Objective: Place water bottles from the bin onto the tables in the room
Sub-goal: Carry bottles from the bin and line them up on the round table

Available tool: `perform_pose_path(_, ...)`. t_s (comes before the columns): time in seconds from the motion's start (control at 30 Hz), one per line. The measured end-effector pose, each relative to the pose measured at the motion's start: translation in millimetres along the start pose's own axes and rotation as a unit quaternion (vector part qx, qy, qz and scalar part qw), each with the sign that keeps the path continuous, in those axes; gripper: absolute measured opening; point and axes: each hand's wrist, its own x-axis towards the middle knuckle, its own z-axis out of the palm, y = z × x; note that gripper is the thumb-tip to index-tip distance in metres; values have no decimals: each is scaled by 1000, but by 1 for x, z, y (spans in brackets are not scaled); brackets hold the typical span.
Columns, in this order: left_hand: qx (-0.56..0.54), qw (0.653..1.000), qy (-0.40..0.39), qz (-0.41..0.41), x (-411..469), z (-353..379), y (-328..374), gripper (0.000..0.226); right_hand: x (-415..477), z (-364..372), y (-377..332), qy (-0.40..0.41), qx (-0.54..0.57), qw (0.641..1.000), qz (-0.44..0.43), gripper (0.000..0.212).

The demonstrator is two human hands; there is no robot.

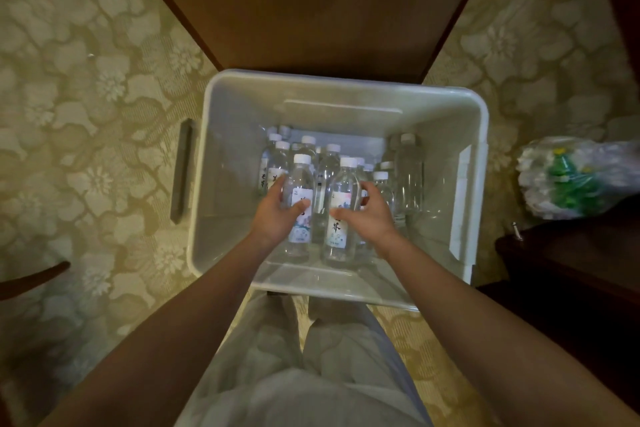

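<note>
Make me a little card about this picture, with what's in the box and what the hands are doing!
bin: white plastic, open top, in front of the person's legs
inside: clear water bottles with white caps, standing upright
left hand: grips the left bottle at its label
right hand: grips the right bottle at its label
beyond the bin: brown wooden surface
right of the bin: plastic bag with something green inside
floor: pale flowered carpet
</note>
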Motion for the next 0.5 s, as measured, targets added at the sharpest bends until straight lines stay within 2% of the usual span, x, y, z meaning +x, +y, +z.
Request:
perform_pose_path(0.2,-145,989,-17,6,-24,-26,10,80,-26,-1,-27,-28,27,998,-43,91)
perform_pose_path(0.33,-209,977,-34,25,-51,-51,19,45,-49,3,-47,-50,11,996,-77,93)
perform_pose_path(0.43,-238,970,-30,29,-73,-73,23,50,-69,6,-63,-82,5,991,-104,87)
perform_pose_path(0.5,-256,966,-19,31,-88,-88,27,46,-87,11,-76,-101,-6,987,-124,82)
